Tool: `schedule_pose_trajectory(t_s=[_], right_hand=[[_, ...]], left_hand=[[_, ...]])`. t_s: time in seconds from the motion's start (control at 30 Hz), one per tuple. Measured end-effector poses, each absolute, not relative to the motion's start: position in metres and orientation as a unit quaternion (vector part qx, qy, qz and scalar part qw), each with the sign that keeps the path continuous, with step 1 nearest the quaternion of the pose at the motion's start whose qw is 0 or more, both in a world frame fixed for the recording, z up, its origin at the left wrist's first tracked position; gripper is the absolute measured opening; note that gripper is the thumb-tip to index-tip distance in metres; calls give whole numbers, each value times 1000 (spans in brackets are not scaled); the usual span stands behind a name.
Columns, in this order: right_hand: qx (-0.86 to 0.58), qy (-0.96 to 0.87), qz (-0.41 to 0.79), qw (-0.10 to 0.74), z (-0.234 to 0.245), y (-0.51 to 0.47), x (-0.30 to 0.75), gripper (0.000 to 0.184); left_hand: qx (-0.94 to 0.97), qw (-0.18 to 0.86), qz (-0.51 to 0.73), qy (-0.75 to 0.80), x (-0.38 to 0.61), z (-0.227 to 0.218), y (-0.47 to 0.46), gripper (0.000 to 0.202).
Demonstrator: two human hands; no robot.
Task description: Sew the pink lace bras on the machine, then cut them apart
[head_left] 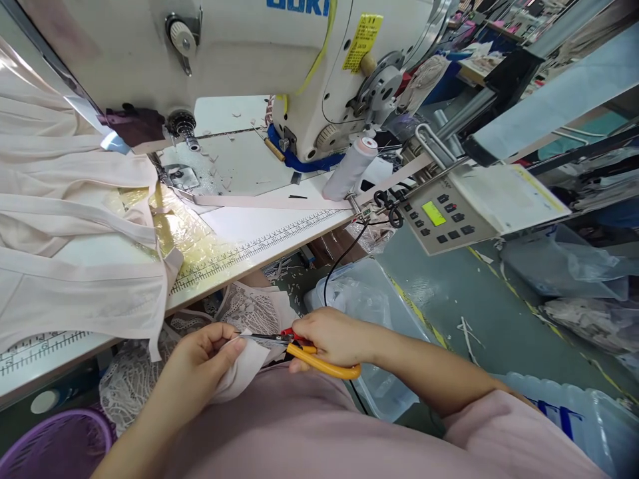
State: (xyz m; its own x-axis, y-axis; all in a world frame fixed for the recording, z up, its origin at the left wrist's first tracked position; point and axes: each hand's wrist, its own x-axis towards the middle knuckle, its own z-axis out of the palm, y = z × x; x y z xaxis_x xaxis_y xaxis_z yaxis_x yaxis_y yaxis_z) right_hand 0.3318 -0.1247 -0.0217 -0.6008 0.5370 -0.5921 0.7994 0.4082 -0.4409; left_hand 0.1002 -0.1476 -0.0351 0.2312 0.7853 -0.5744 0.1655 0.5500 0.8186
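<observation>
Above my lap, my left hand (212,356) pinches a pale pink piece of fabric (245,369) between thumb and fingers. My right hand (324,339) grips a pair of scissors (324,364) with orange and red handles. Their blades point left and reach the fabric's upper edge, close to my left fingertips. Whether the blades are parted there is hard to see. Lace fabric (249,306) hangs behind the scissors, below the table edge. Pale garment pieces (74,286) lie spread over the table at the left.
A white sewing machine (249,60) stands on the table, whose front edge carries a ruler strip (259,241). A thread cone (352,166) and a control box (444,213) are at the right. Below are a clear plastic bin (399,319) and a purple basket (60,439).
</observation>
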Motion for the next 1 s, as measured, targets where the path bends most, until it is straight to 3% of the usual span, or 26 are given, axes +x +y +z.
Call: schedule_pose_trajectory(t_s=[0.17,0.47,0.8,1.0], right_hand=[[406,821,-358,179,-18,-123,334,48],[349,840,-380,166,-26,-120,341,53],[397,816,-380,180,-21,-121,335,39],[421,805,-388,156,-32,-124,337,41]], left_hand=[[408,669,228,579,105,-21,-146,35],[400,699,201,558,100,-36,-142,33],[385,714,225,540,102,-36,-143,33],[385,720,240,525,102,-35,-142,33]])
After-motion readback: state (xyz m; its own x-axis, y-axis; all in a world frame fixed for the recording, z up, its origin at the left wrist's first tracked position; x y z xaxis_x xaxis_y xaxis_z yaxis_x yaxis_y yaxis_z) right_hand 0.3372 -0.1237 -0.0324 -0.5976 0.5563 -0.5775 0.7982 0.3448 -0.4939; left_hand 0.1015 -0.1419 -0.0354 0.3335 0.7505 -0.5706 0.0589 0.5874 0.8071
